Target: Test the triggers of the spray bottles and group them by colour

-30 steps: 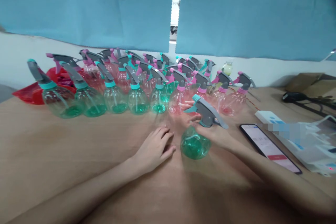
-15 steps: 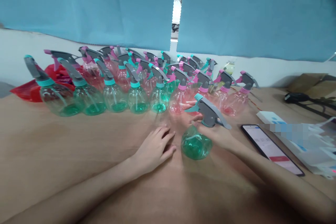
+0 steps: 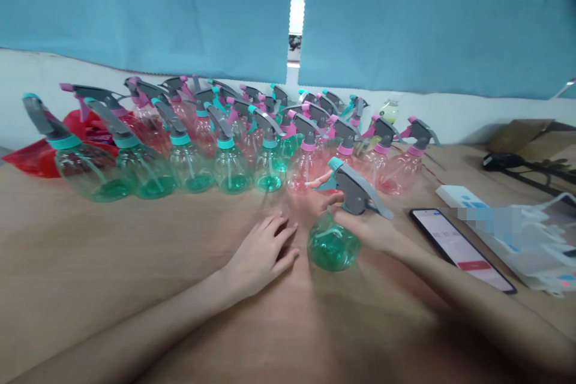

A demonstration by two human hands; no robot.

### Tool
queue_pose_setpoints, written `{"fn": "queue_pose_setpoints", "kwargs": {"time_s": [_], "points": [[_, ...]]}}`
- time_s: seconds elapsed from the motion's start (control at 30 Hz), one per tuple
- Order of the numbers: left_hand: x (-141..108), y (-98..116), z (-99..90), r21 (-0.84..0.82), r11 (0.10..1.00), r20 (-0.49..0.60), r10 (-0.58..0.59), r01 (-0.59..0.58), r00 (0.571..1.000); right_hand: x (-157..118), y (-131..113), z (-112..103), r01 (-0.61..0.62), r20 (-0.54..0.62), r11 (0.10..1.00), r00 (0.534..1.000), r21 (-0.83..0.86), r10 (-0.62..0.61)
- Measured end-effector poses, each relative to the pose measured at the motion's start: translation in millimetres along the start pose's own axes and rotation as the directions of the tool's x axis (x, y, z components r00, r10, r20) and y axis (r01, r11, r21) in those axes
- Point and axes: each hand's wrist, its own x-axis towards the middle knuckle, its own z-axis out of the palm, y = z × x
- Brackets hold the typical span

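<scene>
A green spray bottle [image 3: 333, 246] with a grey and teal trigger head stands a little tilted on the wooden table [image 3: 180, 252]. My right hand [image 3: 366, 229] is around its neck from behind, with part of the fingers hidden by the trigger head. To the left of that bottle, my left hand [image 3: 263, 253] lies on the table with its fingers apart and nothing in it. Beyond the hands are several more spray bottles, green ones with teal collars [image 3: 233, 171] at the left and middle, and pink ones with pink collars [image 3: 306, 168] toward the right.
A phone [image 3: 461, 249] lies right of my right hand, beside a white power strip [image 3: 477, 216] with plugs and cables. Red plastic bags [image 3: 36, 159] are at the far left. Brown cardboard [image 3: 517, 135] and a black cable lie at the back right. Blue curtains hang behind.
The view has shifted slightly, so most things sit a little farther left. Both hands keep nearly the same pose, the right one still on the green bottle.
</scene>
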Motion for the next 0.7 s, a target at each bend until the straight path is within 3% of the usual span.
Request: {"fn": "queue_pose_setpoints", "kwargs": {"time_s": [0.33, 0.7], "points": [[0.7, -1.2, 1.2, -0.015, 1.0, -0.022, 0.009, -0.009, 1.0, -0.3, 3.3, 1.0, -0.088, -0.038, 0.995, 0.995, 0.052, 0.09], [1.1, 0.0, -0.3, -0.017, 1.0, -0.019, 0.01, -0.01, 1.0, -1.3, -1.9, -1.6, -0.008, -0.018, 1.0, 1.0, -0.005, 0.008]]}}
